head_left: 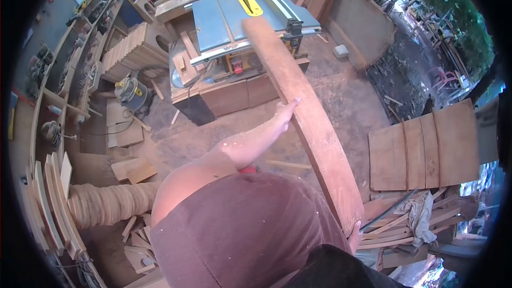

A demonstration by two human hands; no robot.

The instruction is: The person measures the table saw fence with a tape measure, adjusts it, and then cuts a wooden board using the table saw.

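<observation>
Lengthwise, long wooden board [314,133] spans from beside person's torso [240,224] to saw bench [210,18]: far end over front edge, short of yellow insert [249,4], fence [274,2] to its right. Contact with bench top likely, not certain. Left grip [288,111] closed on board's left edge mid-length, presumably steadying it; underside fingers hidden. Right grip [354,236] closed around near end, probably carrying weight there; tightness cannot be told.

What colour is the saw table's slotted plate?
The plate is yellow, clearest in the head view.
</observation>
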